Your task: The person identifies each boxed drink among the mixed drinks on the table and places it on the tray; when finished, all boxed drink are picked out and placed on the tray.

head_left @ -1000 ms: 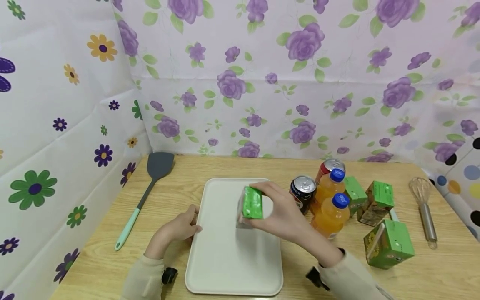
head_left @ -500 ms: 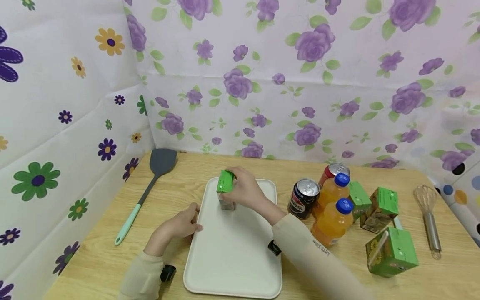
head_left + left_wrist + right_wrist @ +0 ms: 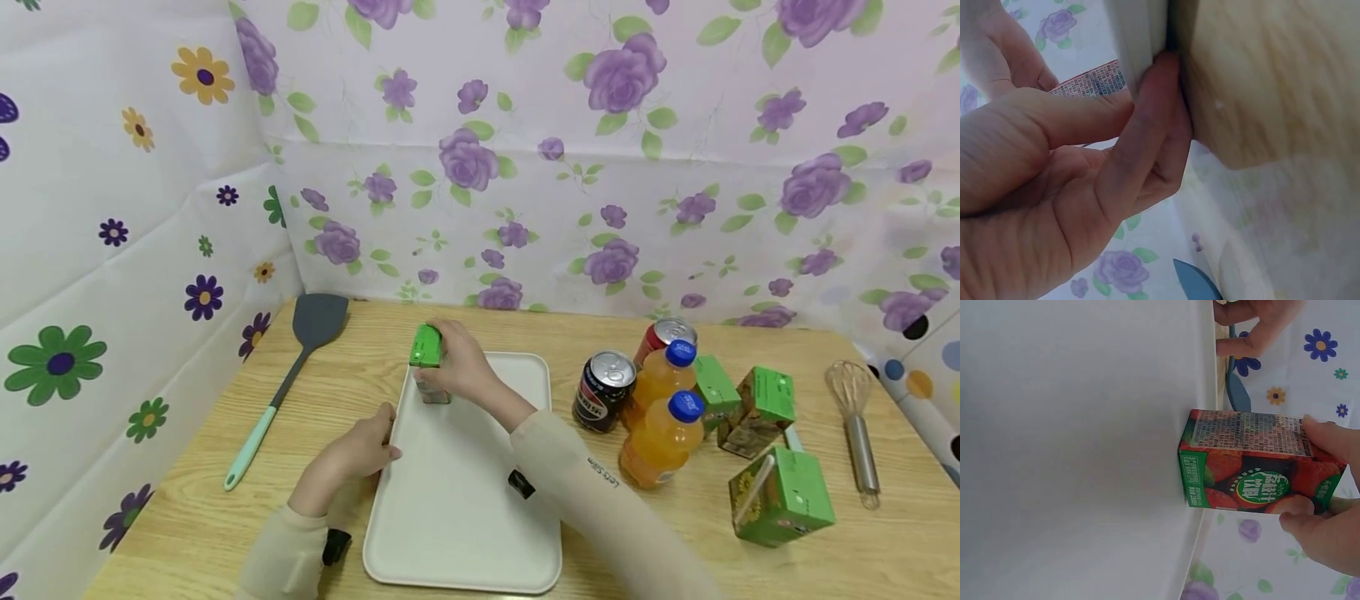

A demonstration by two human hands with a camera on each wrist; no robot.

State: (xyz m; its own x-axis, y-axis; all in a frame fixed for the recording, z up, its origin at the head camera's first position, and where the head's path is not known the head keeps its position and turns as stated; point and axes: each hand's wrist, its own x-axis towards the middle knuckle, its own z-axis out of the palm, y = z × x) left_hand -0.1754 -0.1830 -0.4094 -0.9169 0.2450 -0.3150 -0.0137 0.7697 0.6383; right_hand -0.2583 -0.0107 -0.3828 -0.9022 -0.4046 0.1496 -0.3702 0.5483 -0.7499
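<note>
A juice box [image 3: 1244,465] with strawberries printed on its side and a green top stands at the far left corner of the white tray [image 3: 461,500]. My right hand [image 3: 465,362] grips its upper part between thumb and fingers, and its base is right at the tray's surface. On the tray's left edge, my left hand [image 3: 363,446] pinches the rim. The left wrist view shows the thumb on one side of that rim and the curled fingers [image 3: 1147,137] on the other.
Right of the tray stand a dark can [image 3: 604,390], a red can [image 3: 663,335], two orange drink bottles [image 3: 660,442] and several green-topped juice boxes [image 3: 782,496]. A whisk [image 3: 858,433] lies at far right. A spatula [image 3: 300,367] lies on the left.
My right hand has carried the juice box leftward and away from me, from over the tray's middle to its far left corner. The left hand has stayed on the tray's rim.
</note>
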